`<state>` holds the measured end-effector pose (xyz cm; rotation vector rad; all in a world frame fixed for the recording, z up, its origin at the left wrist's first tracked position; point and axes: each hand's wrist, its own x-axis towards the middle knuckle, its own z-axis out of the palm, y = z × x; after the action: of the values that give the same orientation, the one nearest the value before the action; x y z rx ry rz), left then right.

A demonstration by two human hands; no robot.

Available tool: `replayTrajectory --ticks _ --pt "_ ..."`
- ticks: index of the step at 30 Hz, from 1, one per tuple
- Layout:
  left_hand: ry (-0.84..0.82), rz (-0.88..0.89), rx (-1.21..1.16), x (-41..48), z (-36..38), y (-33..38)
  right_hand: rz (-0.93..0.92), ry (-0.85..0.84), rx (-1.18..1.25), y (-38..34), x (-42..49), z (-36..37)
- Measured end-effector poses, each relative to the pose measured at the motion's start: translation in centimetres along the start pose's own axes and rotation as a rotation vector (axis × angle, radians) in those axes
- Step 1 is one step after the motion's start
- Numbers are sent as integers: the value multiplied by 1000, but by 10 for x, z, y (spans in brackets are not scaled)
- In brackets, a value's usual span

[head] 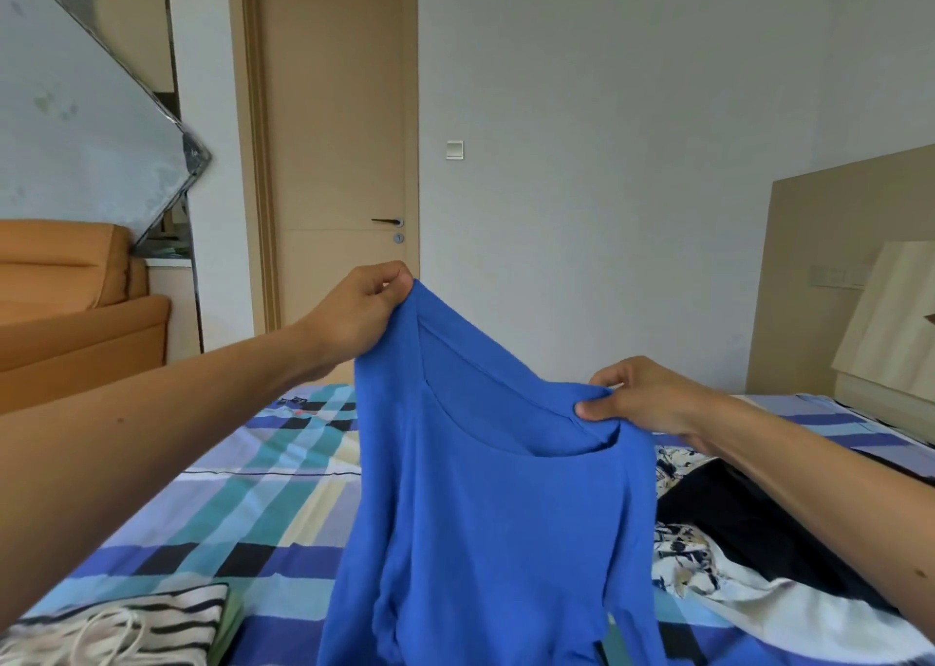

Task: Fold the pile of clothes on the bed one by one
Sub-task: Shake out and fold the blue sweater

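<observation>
The blue shirt (496, 513) hangs in the air over the bed (227, 503). The left hand (364, 311) pinches one shoulder up high. The right hand (642, 397) pinches the neck edge, lower down. Each grip is tight on the cloth. The shirt looks soft, light and floppy, so it will sag. Holding both shoulders should keep it flat. More clothes (733, 539) wait on the bed to the right.
</observation>
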<state>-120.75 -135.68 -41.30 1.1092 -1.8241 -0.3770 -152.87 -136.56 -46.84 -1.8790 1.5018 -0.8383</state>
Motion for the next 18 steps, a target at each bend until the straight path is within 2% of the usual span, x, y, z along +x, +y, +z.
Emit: replayTrajectory --ticks 3,5,9,11,13,16,18 --pt "-10 10 61 -5 4 1 -64 296 -225 1 4 -3" --pt "-46 78 238 -8 1 0 -123 468 -374 -1 4 -10" --pt "25 134 493 -9 -7 -7 -180 634 -558 -7 -2 -28" --pt "55 119 548 -7 -15 -11 -206 638 -542 -6 -3 -36" --pt "39 87 544 -9 -21 -11 -184 592 -343 -2 0 -42" --pt "21 -1 314 -12 -21 -7 11 413 100 0 -3 -41" --pt "23 -106 165 -11 -20 -5 97 295 227 3 -8 -38"
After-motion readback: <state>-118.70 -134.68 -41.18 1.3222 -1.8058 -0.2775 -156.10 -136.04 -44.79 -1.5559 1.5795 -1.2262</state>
